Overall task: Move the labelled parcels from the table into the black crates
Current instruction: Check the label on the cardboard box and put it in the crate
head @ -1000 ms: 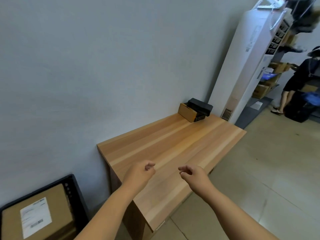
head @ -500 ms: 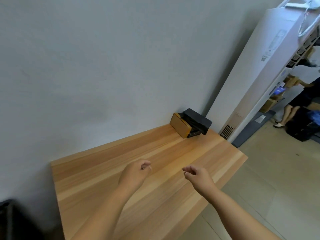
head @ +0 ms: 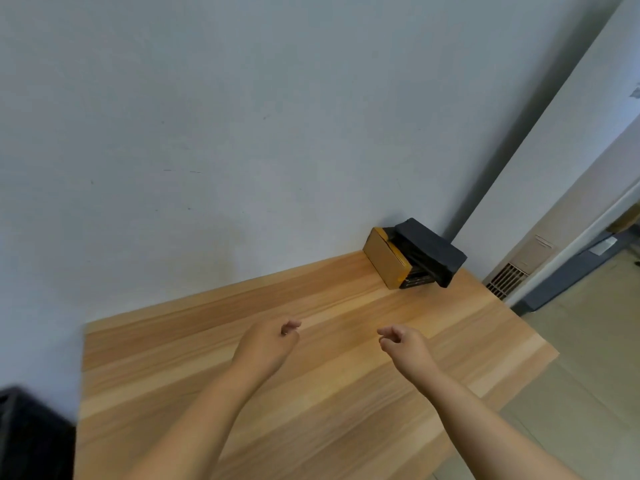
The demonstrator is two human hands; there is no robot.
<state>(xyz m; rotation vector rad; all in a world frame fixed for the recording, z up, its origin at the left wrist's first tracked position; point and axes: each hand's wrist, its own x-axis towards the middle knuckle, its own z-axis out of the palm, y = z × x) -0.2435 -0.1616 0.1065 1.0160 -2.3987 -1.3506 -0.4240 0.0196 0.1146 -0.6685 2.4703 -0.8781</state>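
Our left hand [head: 265,344] and right hand [head: 403,344] hover apart over the table [head: 311,403], fingers loosely curled, holding nothing. The parcel [head: 386,259] lies ahead of the right hand by the wall; we reach there with both, gripping opposite sides.

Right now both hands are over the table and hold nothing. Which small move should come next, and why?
Probably reach both hands forward to the far corner. The left hand and right hand are empty, fingers loosely curled, above bare wooden table. The only items left there are the brown cardboard box and the black parcel leaning on it, against the wall.
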